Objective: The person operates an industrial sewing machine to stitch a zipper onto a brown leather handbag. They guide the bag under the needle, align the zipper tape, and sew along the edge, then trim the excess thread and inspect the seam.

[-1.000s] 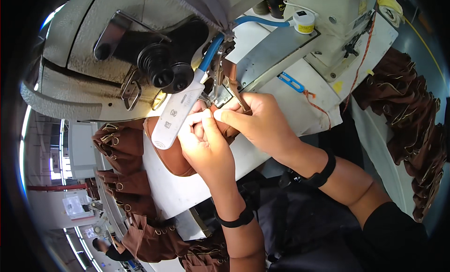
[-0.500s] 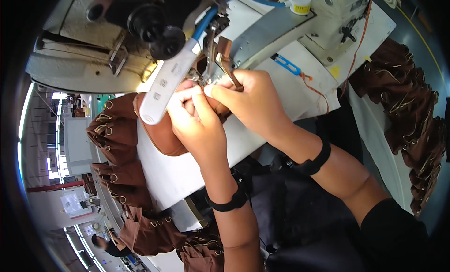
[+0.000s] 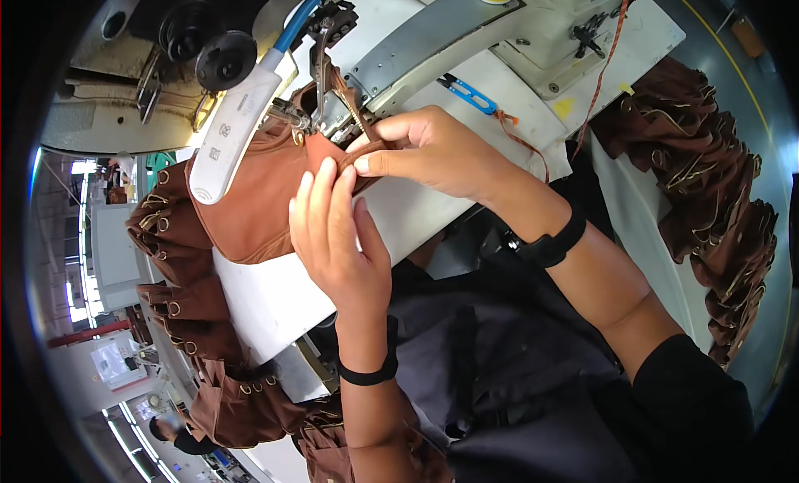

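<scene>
A brown leather bag piece (image 3: 254, 204) lies on the white table under the sewing machine's presser foot area (image 3: 291, 115), with a zipper edge (image 3: 354, 104) standing up beside the metal arm. My right hand (image 3: 437, 154) pinches the folded brown edge of this piece between thumb and fingers. Flat and stretched out, the fingers of my left hand (image 3: 337, 246) rest their tips on the leather just left of that fold; this hand grips nothing. A white lamp with a blue neck (image 3: 237, 133) hangs over the leather and hides part of it.
Blue thread snips (image 3: 470, 96) lie right of the machine's metal arm (image 3: 433, 46), near an orange cord (image 3: 607, 75). Brown bag pieces with metal rings hang in rows at left (image 3: 171, 233) and right (image 3: 682, 166). A person (image 3: 179, 433) is at the far lower left.
My hands were close together at the machine; now the left has drawn back and straightened its fingers. The right grips the folded edge. More leather shows, and the whole view has shifted.
</scene>
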Tool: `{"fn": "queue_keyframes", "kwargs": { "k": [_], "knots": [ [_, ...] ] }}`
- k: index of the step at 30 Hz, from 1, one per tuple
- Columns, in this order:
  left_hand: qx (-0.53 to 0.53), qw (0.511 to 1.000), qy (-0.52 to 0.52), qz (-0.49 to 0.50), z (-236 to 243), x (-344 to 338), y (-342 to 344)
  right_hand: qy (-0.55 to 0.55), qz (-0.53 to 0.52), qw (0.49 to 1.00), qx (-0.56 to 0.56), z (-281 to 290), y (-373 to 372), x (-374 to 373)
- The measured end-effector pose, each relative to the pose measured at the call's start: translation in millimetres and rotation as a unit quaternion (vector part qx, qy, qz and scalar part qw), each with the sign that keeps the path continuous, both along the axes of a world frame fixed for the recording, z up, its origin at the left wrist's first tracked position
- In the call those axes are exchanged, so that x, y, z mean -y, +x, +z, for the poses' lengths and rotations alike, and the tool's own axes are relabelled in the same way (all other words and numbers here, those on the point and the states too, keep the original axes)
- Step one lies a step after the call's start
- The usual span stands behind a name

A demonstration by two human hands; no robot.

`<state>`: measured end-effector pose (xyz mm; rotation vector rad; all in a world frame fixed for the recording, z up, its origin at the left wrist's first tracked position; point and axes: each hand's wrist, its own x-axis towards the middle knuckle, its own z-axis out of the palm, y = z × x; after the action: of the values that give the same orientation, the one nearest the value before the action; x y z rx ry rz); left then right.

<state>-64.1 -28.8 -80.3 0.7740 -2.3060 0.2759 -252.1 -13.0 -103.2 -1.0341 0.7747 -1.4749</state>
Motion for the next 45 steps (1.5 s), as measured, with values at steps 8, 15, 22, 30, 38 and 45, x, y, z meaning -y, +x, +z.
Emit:
{"fn": "queue_keyframes", "kwargs": {
  "k": [8,15,22,30,38,45],
  "knots": [
    [0.037,0.993,-0.1,0.049,-3,6,8,0.061,-0.011,0.996,0.063,22,13,-11],
    [-0.008,0.997,-0.065,0.03,1,12,4,0.056,-0.035,0.996,0.054,23,16,-6],
    [-0.034,0.999,-0.012,0.014,8,19,0,0.048,-0.044,0.995,0.073,32,17,-2],
    [-0.029,0.997,0.063,-0.031,22,35,7,0.091,-0.026,0.992,0.09,46,15,5],
    [0.057,0.996,-0.06,0.034,16,27,9,0.091,-0.16,0.968,-0.17,39,11,4],
    [0.026,0.996,-0.077,0.021,11,31,5,0.107,-0.192,0.968,-0.119,41,19,4]
  ]
}}
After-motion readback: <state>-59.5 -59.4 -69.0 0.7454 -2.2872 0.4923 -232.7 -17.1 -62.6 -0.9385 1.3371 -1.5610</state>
